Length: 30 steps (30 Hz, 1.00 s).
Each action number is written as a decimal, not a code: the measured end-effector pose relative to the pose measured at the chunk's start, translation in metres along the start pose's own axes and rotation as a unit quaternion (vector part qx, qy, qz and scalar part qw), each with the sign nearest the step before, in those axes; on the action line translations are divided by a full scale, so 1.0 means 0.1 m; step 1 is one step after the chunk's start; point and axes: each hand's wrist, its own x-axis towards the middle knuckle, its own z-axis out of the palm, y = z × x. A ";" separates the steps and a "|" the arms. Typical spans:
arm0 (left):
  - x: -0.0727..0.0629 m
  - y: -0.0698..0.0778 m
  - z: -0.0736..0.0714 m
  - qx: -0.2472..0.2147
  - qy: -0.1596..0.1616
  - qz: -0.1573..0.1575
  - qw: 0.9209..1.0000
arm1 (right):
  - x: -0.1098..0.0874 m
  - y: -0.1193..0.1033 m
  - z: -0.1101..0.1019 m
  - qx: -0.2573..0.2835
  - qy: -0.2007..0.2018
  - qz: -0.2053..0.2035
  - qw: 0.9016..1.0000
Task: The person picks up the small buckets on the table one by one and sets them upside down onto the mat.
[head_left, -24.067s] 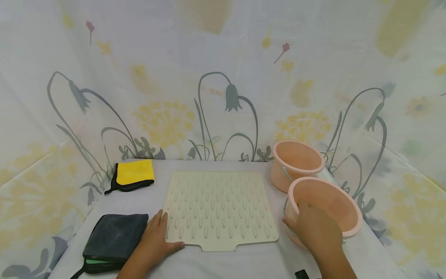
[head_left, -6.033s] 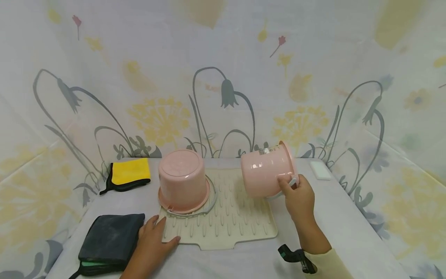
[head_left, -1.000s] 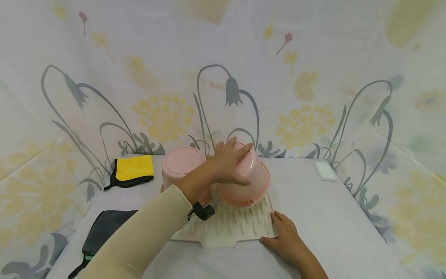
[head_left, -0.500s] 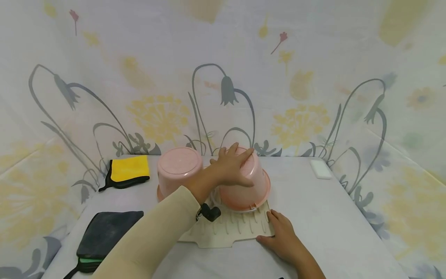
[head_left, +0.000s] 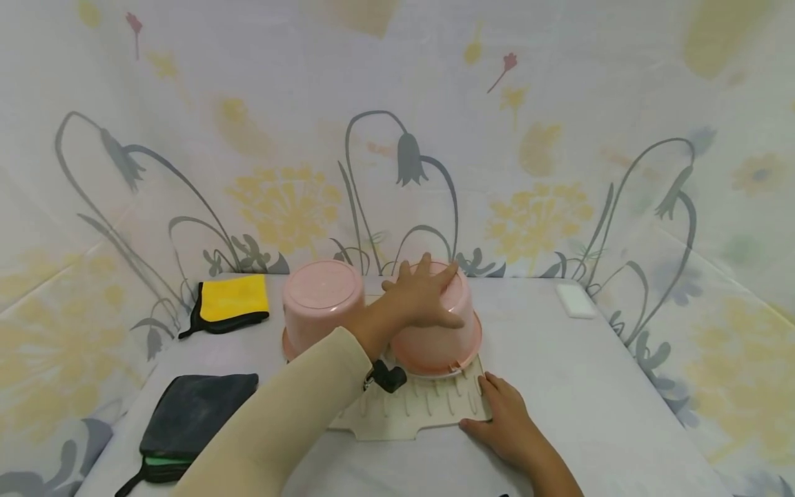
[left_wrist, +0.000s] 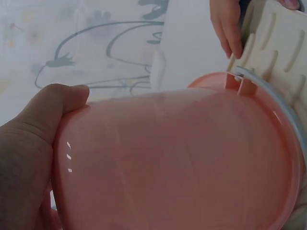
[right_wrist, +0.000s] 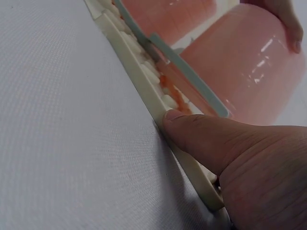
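Two glossy pink buckets stand bottom-up on a cream ridged draining mat [head_left: 410, 407]. My left hand [head_left: 422, 297] reaches across from the left and grips the base of the right bucket [head_left: 428, 348], fingers spread over its bottom and thumb on its side. In the left wrist view the thumb lies at the edge of that bucket's base, and a grey handle runs along the rim. The left bucket [head_left: 323, 286] is partly covered by my left forearm. My right hand [head_left: 509, 421] holds the mat's front right corner, thumb at the front edge, fingers along the side.
A yellow cloth [head_left: 232, 300] with black trim lies at the back left. Nearer, a folded dark grey cloth [head_left: 195, 414] sits partly behind my left sleeve. A small white block [head_left: 575, 300] lies at the back right, and a patterned curtain [head_left: 397, 138] closes off the back.
Both buckets stood upright at the right earlier; now they are inverted on the mat. My left hand has moved from the mat's left side onto the right bucket; my right went from bucket to mat.
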 end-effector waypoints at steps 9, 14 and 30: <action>0.05 0.07 0.15 0.025 0.026 -0.005 0.999 | 0.01 0.03 0.00 0.003 0.001 -0.004 1.000; 0.05 0.13 0.26 0.052 0.054 -0.003 0.997 | 0.01 0.04 0.01 0.001 0.005 -0.007 1.000; 0.08 0.22 0.38 0.080 0.071 -0.015 0.994 | 0.00 0.00 -0.01 -0.001 0.009 -0.007 1.000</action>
